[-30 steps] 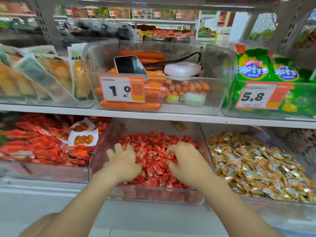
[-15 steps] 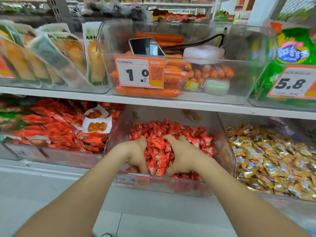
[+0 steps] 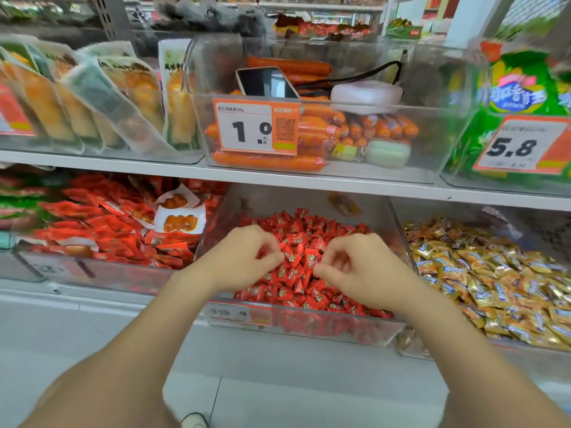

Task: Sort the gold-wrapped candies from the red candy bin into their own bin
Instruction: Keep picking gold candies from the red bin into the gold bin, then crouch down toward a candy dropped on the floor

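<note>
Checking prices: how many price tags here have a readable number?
2: the 1.0 tag on the sausage bin and the 5.8 tag on the green-packet bin. Other tags are blurred or cut off.

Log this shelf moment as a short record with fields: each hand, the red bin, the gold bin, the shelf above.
left hand: left hand over the red candies, fingers curled; whether it pinches one cannot be told
right hand: right hand beside it over the same pile, fingers curled; nothing plainly held
red bin: red bin, clear, lower shelf; no gold wrapper plainly visible on top
gold bin: gold bin, directly right, heaped with gold candies
shelf above: sausages in a clear bin, phone on them, price tag reading 1.0
</note>
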### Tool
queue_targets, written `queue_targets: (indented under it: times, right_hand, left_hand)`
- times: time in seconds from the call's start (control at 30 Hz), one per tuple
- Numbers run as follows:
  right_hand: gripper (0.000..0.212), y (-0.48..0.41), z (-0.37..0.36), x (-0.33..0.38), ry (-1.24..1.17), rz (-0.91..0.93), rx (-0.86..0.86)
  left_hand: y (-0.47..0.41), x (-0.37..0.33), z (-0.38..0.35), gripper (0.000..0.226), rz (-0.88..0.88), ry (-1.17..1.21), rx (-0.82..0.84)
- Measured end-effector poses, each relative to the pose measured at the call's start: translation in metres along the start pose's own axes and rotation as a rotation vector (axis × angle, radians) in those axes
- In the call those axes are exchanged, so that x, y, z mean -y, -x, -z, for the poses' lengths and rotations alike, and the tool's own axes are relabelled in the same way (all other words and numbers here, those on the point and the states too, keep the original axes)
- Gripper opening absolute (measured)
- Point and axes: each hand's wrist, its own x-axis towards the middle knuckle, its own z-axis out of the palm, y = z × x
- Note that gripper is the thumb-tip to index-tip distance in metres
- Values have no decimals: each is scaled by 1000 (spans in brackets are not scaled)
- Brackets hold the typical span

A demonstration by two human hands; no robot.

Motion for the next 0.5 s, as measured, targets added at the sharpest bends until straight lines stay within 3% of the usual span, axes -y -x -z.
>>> queue_targets:
  times: [0.07, 0.1, 0.17, 0.27, 0.43, 0.5]
  right_hand:
    - [34, 20, 5, 1, -12, 2, 246]
    - [31, 29, 3, 1, 90, 28, 360]
    - [15, 38, -3, 1, 314, 90, 415]
    - [14, 42, -2, 7, 407, 100, 293]
    - [21, 37, 6, 4, 318, 57, -77]
    - [20, 32, -4, 0, 298, 12, -77]
  left_hand:
    - [21, -9, 6, 34, 11, 9, 134]
    - [31, -12, 7, 36, 41, 14, 249]
    - [46, -11, 4, 31, 32, -107, 377]
    - [54, -9, 2, 25, 23, -249, 239]
    - [49, -15, 5, 35, 26, -370, -134]
    - [39, -16, -4, 37, 56, -444, -133]
